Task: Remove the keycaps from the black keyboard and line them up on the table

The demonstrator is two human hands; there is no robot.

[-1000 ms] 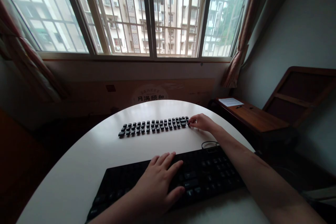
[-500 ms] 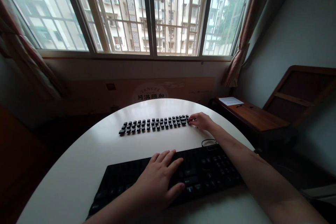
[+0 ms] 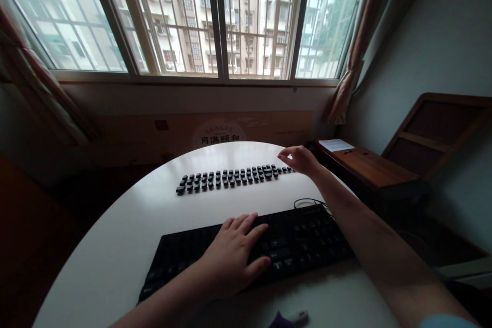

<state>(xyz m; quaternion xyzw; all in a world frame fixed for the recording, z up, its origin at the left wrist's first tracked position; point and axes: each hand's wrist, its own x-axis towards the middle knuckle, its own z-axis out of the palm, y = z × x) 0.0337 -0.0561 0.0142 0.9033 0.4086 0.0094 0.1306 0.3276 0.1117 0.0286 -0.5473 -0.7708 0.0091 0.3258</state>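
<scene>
My left hand (image 3: pixel 240 251) lies spread on the black keyboard (image 3: pixel 303 236), with its fingers apart across the middle of the keys. Beyond the keyboard, several loose black keycaps (image 3: pixel 218 179) stand in rows on the white table. My right hand (image 3: pixel 300 160) is over the right end of these rows, its thumb and forefinger tips brought together. Whether something small is between those tips cannot be made out. A few smaller keycaps (image 3: pixel 284 169) sit just below the right fingers.
The round white table (image 3: pixel 103 246) carries all of this. A cable (image 3: pixel 307 200) loops behind the keyboard. At the near edge lies a partly visible purple and grey object (image 3: pixel 288 320). To the right are a wooden bench (image 3: pixel 376 169) with a paper sheet (image 3: pixel 336 145); a window (image 3: pixel 219 20) is ahead.
My right hand has moved up and away from the keycap rows' right end, uncovering small keycaps. My left hand stays on the keyboard. The purple and grey object has come into view.
</scene>
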